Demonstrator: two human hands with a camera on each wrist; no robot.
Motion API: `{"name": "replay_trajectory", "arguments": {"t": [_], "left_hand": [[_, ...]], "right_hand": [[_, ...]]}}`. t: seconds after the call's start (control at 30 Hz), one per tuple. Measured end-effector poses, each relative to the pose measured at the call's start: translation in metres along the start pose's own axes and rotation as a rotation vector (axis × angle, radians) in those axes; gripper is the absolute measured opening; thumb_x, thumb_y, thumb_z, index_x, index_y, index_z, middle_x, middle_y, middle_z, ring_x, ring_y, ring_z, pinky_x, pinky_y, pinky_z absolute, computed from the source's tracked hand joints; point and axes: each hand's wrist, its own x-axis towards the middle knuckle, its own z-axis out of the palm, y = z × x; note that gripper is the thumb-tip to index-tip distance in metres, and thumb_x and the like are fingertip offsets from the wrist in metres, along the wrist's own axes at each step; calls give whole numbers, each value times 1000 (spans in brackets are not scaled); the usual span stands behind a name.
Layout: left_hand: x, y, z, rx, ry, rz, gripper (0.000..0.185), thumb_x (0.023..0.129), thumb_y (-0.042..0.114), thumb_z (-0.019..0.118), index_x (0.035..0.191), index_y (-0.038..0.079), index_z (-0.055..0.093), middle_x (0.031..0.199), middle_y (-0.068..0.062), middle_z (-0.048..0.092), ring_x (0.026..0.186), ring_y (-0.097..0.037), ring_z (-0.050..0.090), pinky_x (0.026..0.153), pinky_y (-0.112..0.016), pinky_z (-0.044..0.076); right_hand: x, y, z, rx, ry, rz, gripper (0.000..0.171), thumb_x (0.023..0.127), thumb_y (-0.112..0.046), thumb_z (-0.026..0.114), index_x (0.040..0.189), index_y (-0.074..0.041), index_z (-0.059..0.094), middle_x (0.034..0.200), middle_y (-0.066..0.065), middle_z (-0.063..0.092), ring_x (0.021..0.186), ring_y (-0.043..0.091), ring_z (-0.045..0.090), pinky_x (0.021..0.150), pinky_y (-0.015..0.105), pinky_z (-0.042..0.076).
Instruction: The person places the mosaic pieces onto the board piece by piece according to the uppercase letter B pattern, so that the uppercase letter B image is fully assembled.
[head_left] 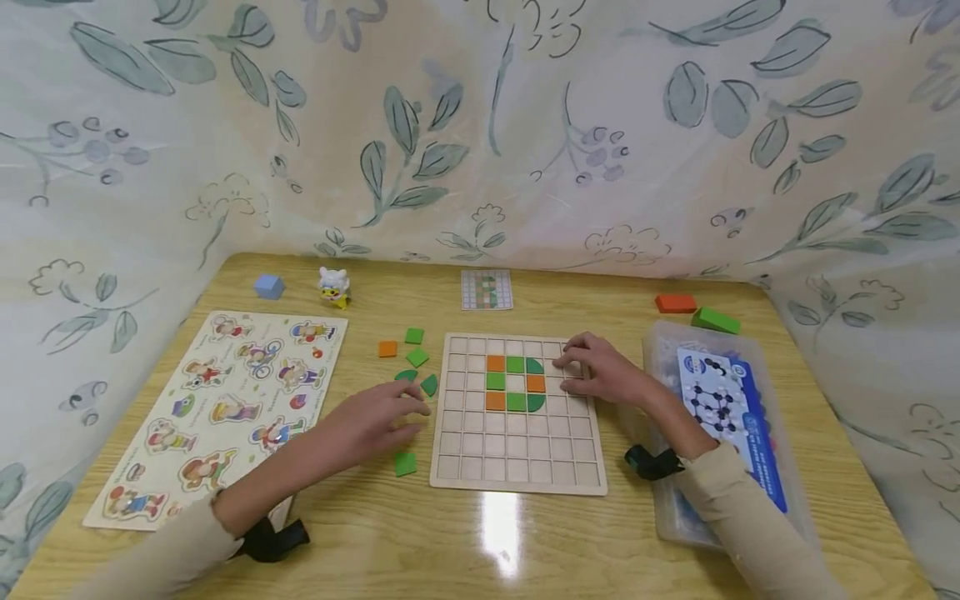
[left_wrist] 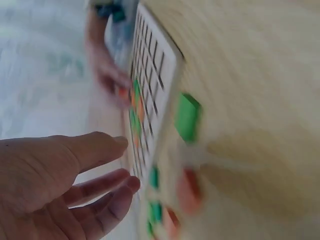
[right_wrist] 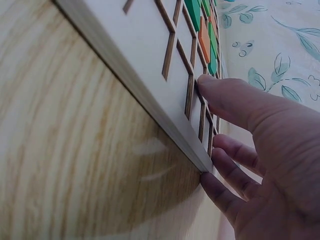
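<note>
A wooden grid board [head_left: 517, 462] lies at the middle of the table. A ring of orange squares [head_left: 536, 383], green squares [head_left: 515, 364] and dark green quarter-circles [head_left: 536, 403] surrounds one bare cell on it. My right hand [head_left: 603, 371] rests at the board's right edge, thumb on the grid in the right wrist view and fingers bent loosely by the rim. Left of the board hovers my left hand [head_left: 367, 425], thumb and fingers apart with nothing between them. Loose pieces lie around it: a green square [head_left: 405, 464], a dark green quarter-circle [head_left: 428, 386] and an orange square [head_left: 387, 348].
A small pattern card [head_left: 487, 290] lies behind the board. To the left are a picture puzzle board [head_left: 225, 375], a blue block [head_left: 269, 287] and a toy figure [head_left: 334, 287]. A plastic box [head_left: 667, 517], red block [head_left: 676, 303] and green block [head_left: 716, 320] stand right.
</note>
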Motion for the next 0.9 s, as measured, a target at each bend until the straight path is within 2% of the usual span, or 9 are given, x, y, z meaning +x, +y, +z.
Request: {"name": "replay_trajectory", "arguments": {"t": [0.17,0.27,0.33,0.57,0.7,0.9], "left_hand": [[-44,-29,1,-145,85,-162,23,88,13,70,110,11,71,110,-2,64,82,-10,64,67,-22,51],[-60,-38,4,-190,162,-208,25,86,9,71,112,9,70,108,-1,65,88,-14,66,68,-22,52],[-66,-41,6,-192,202,-198,27,85,8,72,112,8,69,107,-2,65,87,-15,65,66,-21,52],[-69,-42,12,-225,275,-146,31,83,2,73,113,5,67,107,-5,64,87,-16,65,64,-20,51],[-66,-39,16,-230,254,-132,31,83,3,73,114,6,68,108,-5,64,87,-15,65,65,-20,51],[-63,-34,20,-232,221,-162,32,85,6,72,116,10,67,112,-1,64,85,-10,64,66,-22,52]], "right_hand": [[0,0,-2,4,-6,9,32,85,-22,74,116,-13,69,127,17,51,116,33,45,93,47,40],[1,0,-3,11,-1,1,32,86,-22,74,116,-12,69,127,17,51,116,34,45,94,48,40],[2,0,-4,14,6,-8,32,86,-21,73,116,-12,69,127,17,51,116,34,45,94,49,40],[2,1,-4,23,3,-18,32,86,-21,74,116,-11,69,126,17,51,116,34,46,94,48,41],[1,1,-2,30,-7,-7,32,86,-22,74,116,-13,69,127,16,51,116,32,46,95,47,40],[-1,0,-2,28,-6,-2,32,86,-22,74,116,-13,69,126,15,51,115,32,46,94,48,40]]}}
